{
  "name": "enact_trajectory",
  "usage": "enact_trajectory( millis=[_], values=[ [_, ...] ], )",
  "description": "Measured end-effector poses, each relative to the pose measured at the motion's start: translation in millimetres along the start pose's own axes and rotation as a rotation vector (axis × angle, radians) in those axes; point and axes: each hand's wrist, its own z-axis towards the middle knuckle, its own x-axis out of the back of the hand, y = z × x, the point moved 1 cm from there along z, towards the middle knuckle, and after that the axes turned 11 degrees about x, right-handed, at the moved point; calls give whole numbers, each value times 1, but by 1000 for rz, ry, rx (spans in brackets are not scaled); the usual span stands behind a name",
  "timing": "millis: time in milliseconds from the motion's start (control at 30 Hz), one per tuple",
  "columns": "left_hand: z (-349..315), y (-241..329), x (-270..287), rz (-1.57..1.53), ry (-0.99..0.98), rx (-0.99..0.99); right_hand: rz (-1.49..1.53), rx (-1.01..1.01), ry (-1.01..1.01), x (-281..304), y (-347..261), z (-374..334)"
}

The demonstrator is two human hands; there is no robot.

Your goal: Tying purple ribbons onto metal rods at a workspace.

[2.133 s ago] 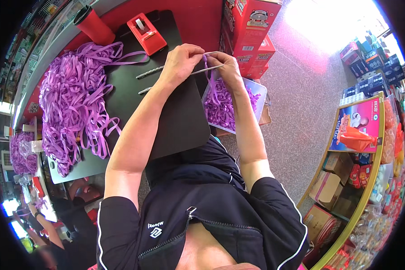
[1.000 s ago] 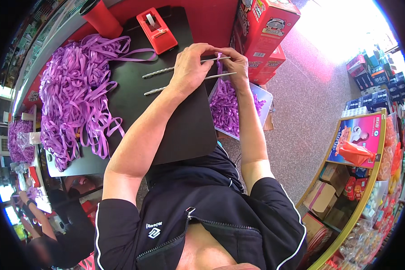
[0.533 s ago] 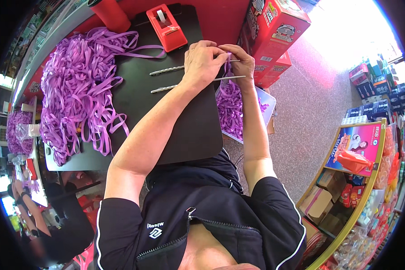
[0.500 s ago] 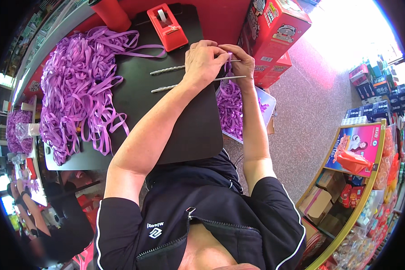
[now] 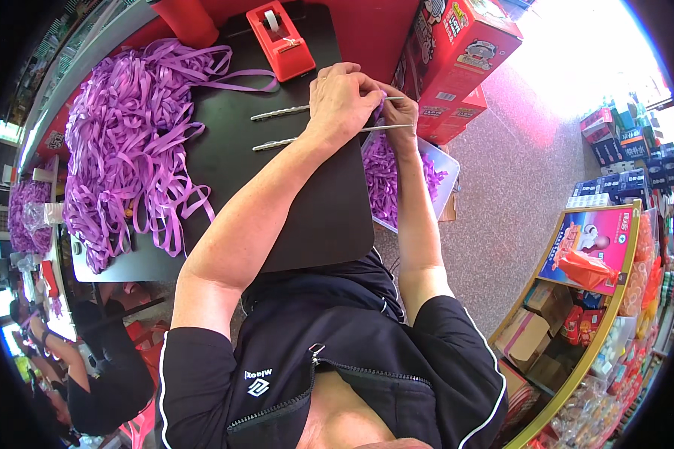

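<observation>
Head view: our left hand [image 5: 341,103] pinches a purple ribbon [image 5: 380,105] beside two metal rods [image 5: 281,111]; our right hand [image 5: 403,116] meets it, its grip too hidden for us to tell. Beneath our right forearm [image 5: 416,213] sits a pale bin [image 5: 451,170] of purple pieces [image 5: 383,176]; leftward, our dark surface [image 5: 307,217] carries a ribbon heap [image 5: 127,142].

Up comes the purple ribbon [image 5: 380,106]: its dangling tail now shows short, tucked between the hands [image 5: 340,103].

Two metal rods [image 5: 280,112] in play, two bare hands [image 5: 344,97]! On the counter [image 5: 322,209], one purple ribbon heap [image 5: 131,142], one tape dispenser [image 5: 283,46], one red cylinder [image 5: 187,21].
</observation>
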Motion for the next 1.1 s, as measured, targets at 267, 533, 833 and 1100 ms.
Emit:
enact_trajectory(
  millis=[267,533,833,1100],
  values=[
    [-3,-2,3,-65,10,-93,-8,8,29,4,5,-13],
    [-3,0,0,23,9,-114,-33,-41,-6,3,-4,-13],
    [-3,-7,-1,71,3,-129,-84,-225,-24,19,15,-59],
    [-1,-10,-5,133,1,-161,-290,-424,-69,57,72,-159]
  ],
)
